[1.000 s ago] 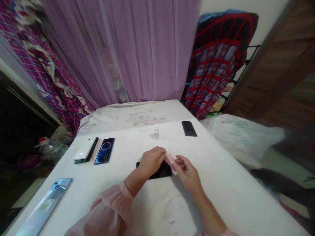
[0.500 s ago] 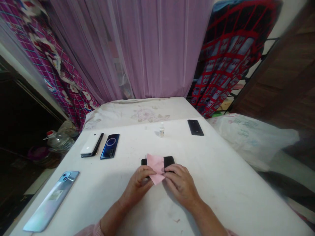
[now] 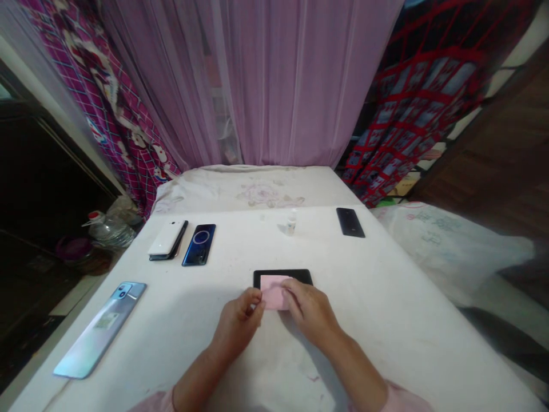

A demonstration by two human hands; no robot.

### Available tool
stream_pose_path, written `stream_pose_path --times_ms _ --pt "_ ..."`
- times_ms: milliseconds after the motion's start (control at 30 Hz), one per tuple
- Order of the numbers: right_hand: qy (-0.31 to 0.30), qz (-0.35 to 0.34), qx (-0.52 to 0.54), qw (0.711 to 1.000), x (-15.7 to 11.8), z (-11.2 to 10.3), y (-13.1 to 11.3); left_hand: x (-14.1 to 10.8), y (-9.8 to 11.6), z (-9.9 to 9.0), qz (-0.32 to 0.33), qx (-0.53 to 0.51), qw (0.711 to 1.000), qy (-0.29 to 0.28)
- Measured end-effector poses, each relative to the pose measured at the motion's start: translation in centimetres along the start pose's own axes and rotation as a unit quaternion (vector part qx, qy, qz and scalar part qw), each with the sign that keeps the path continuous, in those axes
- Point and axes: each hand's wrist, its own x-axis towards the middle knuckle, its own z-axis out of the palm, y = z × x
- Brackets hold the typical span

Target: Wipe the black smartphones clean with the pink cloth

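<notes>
A small pink cloth (image 3: 273,293) is pinched between my two hands, over a black phone (image 3: 295,273) that lies flat on the white table. My left hand (image 3: 241,320) grips the cloth's lower left corner between thumb and fingers. On the other side, my right hand (image 3: 312,309) holds its right edge and covers the phone's lower right part. The cloth hides much of the phone's middle. Beyond the phone stands a small white bottle (image 3: 291,224).
To the left lie a silvery-blue phone (image 3: 103,329) with a cable, a dark blue phone (image 3: 199,245) and a stack topped by a white phone (image 3: 168,238). Another black phone (image 3: 350,222) lies at the back right. A plastic bag (image 3: 454,246) hangs beside the table's right edge.
The cloth has gone from hanging loosely with a pointed lower end to a smaller, squarer shape. My right hand has moved onto its right edge. The whole view has shifted slightly.
</notes>
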Motion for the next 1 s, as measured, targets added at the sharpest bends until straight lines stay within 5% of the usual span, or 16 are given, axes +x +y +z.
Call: stream_pose_path --times_ms 200,433,600,733,1000 --pt "0.077 0.053 -0.061 0.994 1.6 1.1 2.1 2.6 -0.1 -1.1 -0.016 0.078 0.994 0.069" --pt "-0.007 -0.024 -0.044 0.999 -1.8 -1.0 1.6 0.7 -0.2 -1.3 0.202 0.227 0.952 0.03" --pt "-0.012 -0.065 -0.067 0.996 -2.2 -0.2 2.0 1.1 0.1 -1.1 0.249 0.28 0.927 -0.008" --pt "-0.004 -0.041 -0.018 0.999 -2.0 -0.1 2.2 1.5 0.7 -1.2 0.228 0.257 0.938 -0.035" --pt "0.012 0.058 -0.089 0.994 -0.8 0.7 2.1 3.4 2.8 -1.1 0.071 0.334 0.938 -0.062"
